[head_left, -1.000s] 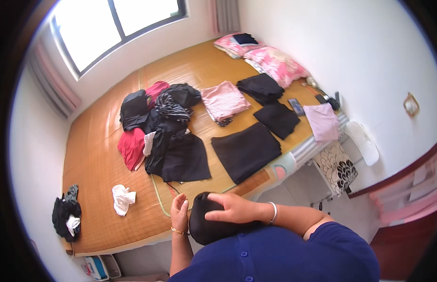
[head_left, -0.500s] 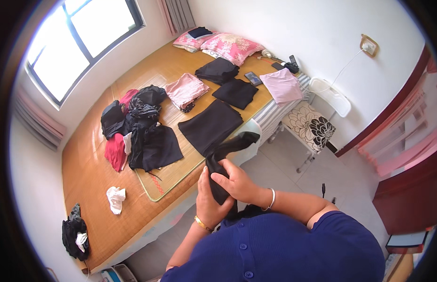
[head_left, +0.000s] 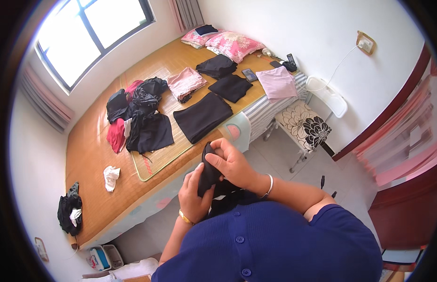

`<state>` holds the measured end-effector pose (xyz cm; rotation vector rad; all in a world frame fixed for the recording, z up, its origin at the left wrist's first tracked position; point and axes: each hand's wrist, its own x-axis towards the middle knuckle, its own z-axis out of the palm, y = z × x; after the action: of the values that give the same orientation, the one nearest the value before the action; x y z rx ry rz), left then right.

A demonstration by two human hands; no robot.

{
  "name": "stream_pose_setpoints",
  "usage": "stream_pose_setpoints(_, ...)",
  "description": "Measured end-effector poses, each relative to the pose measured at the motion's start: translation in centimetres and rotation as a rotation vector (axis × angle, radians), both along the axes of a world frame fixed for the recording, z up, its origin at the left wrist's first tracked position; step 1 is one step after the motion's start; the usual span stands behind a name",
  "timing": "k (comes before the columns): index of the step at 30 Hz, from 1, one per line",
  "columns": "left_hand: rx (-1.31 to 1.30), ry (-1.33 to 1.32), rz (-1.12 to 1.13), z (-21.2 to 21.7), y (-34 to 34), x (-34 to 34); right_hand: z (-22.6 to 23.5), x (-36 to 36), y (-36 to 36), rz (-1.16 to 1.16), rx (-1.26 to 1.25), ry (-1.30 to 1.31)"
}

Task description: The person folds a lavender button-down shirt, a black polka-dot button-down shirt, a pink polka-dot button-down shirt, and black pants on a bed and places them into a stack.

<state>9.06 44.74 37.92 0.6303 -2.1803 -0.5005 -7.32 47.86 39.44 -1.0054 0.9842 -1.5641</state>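
Close to my body, beside the bed's near edge, I hold a bunched black garment [head_left: 208, 175]; its exact kind does not show. My left hand [head_left: 194, 196] grips its left side. My right hand [head_left: 235, 167] is closed on its upper end, thumb pressing on the cloth. The lower part hangs dark against my shirt. Nearest on the bed lies a flat folded black garment [head_left: 202, 116]. Two more folded black garments, one [head_left: 230, 88] in the middle and one [head_left: 216, 66] farther back, rest beyond it. A pink patterned folded garment [head_left: 185, 82] lies to their left.
A loose heap of black and red clothes [head_left: 143, 113] covers the bed's left middle. White cloth [head_left: 111, 178] and a dark pile [head_left: 69, 210] lie nearer the left end. A phone [head_left: 249, 74], a lilac folded cloth [head_left: 277, 83] and pillows [head_left: 235, 45] are farther back. A chair [head_left: 303, 123] stands right.
The black garment's end that stretched out toward the bed is now gathered in my hands. Both hands have come slightly left, and my right hand has moved up to the cloth's top.
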Motion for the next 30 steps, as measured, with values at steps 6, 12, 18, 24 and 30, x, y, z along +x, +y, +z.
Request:
stream_pose_setpoints(6, -0.084, -0.008, 0.071, 1.3, 2.7, -3.2, 1.7, -3.6, 1.9, -0.033, -0.085, 0.134)
stream_pose_setpoints(12, 0.007, 0.104, 0.052, 1.8, 2.4, -2.0, 2.9, -4.7, 2.3, 0.036, -0.115, 0.15)
stream_pose_setpoints(18, 0.357, 0.388, -0.118, 1.4, 0.2, 1.0, 3.4, -4.3, 1.9, 0.017, -0.089, 0.071)
stream_pose_setpoints(24, 0.345, 0.214, 0.249, 0.1, -1.7, 4.1, 4.4, -5.1, 0.9, -0.104, -0.096, -0.063)
stream_pose_setpoints(30, 0.381, 0.136, 0.476, -4.4, -4.5, 6.9, 7.5, -6.8, -0.2, -0.216, -0.179, -0.306)
